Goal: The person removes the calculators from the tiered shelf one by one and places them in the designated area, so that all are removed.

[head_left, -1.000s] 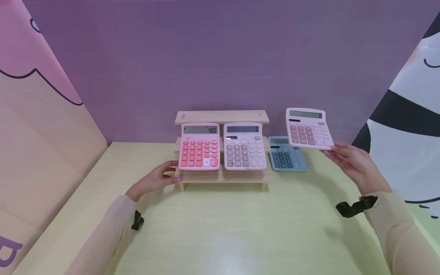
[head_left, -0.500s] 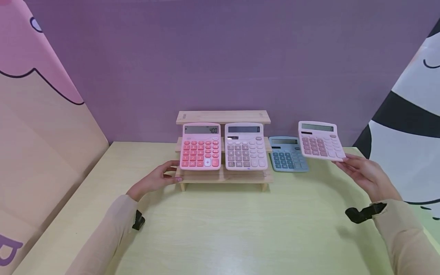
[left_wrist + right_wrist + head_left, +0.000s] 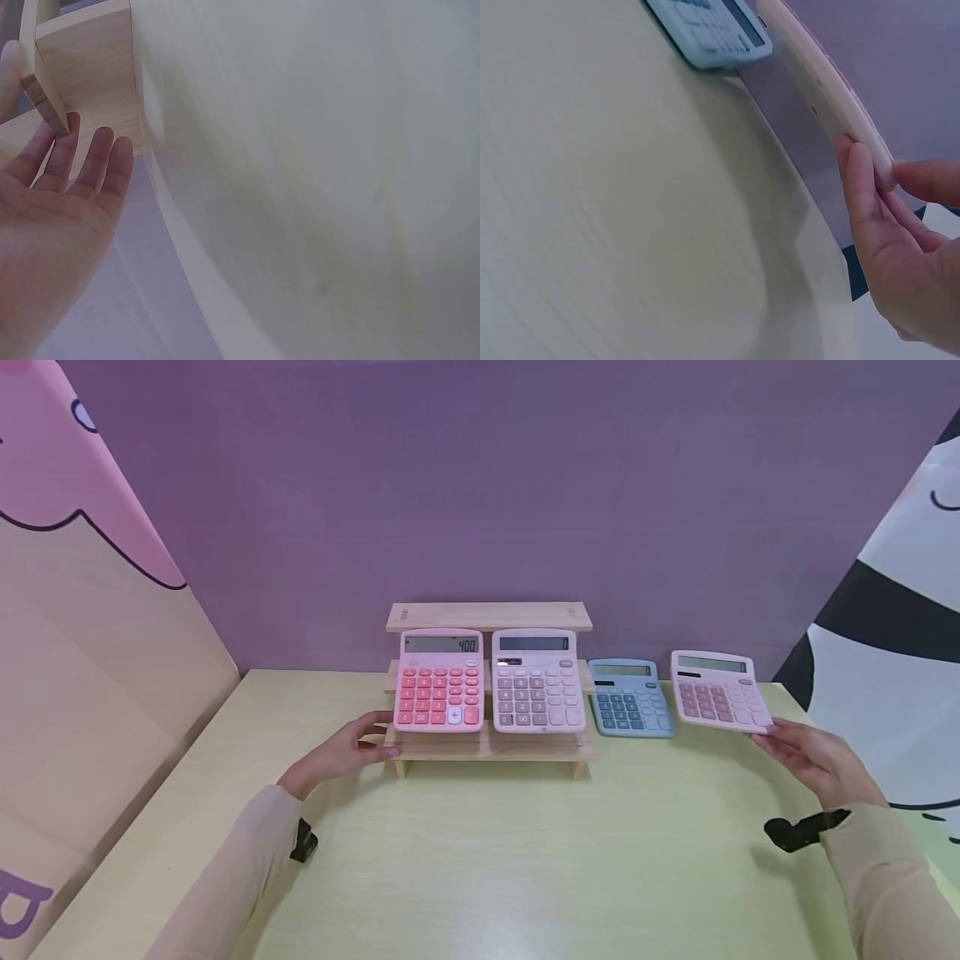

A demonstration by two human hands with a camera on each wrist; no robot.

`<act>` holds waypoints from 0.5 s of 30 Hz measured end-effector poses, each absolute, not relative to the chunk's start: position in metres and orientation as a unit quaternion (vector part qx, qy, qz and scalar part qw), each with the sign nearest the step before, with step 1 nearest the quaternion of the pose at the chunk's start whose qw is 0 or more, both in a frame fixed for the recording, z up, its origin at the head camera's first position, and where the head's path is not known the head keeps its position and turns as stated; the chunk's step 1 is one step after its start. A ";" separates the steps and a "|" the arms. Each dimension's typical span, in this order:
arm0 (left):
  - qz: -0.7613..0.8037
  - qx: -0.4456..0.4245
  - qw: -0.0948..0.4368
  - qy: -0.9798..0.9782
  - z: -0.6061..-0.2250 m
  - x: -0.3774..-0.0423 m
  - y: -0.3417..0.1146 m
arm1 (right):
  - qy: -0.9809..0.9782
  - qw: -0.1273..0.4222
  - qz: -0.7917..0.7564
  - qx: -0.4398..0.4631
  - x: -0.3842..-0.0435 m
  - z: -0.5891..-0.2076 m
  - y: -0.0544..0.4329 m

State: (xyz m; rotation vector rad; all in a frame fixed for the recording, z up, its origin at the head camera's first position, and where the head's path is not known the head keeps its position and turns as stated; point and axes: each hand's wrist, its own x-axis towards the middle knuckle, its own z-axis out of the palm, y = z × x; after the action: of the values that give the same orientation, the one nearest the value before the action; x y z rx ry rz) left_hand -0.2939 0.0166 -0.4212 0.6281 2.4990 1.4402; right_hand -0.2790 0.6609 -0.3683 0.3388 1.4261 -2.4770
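Observation:
My right hand (image 3: 821, 764) pinches a pale pink calculator (image 3: 718, 689) at its lower right corner. In the right wrist view the thumb lies on one face of the pink calculator (image 3: 832, 82), the fingers on its back, and it is raised above the table. At the left end of a tiered wooden stand (image 3: 491, 745), my left hand (image 3: 337, 752) grips the lower board. The left wrist view shows thumb and fingers on either side of that board (image 3: 46, 105). A bright pink calculator (image 3: 438, 681) reading 400 and a pale lilac calculator (image 3: 535, 681) lean side by side on the stand.
A blue calculator (image 3: 632, 697) lies on the table (image 3: 480, 852) just right of the stand, left of the held one. Behind rises a purple wall (image 3: 487, 485). Printed panels flank the table, a pink-and-beige panel (image 3: 90, 635) at left, a black-and-white panel (image 3: 892, 693) at right.
My right hand has moved right and down with the pale pink calculator, from above the blue calculator to beside it. The left hand keeps its grip on the stand.

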 end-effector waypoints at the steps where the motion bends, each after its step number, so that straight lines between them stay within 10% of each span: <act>1: 0.486 0.211 0.095 0.843 -0.421 -0.294 0.017 | 0.490 0.133 -0.853 0.118 -0.279 -0.370 0.663; 15: 0.489 0.212 0.105 0.840 -0.421 -0.294 0.017 | 0.496 0.148 -0.842 0.155 -0.285 -0.382 0.675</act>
State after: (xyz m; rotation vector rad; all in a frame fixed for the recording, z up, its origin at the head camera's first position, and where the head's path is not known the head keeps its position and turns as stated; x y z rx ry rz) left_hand -0.2938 0.0175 -0.4213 0.6246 2.4757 1.4400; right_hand -0.2849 0.6750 -0.3819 0.4449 1.4259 -2.4210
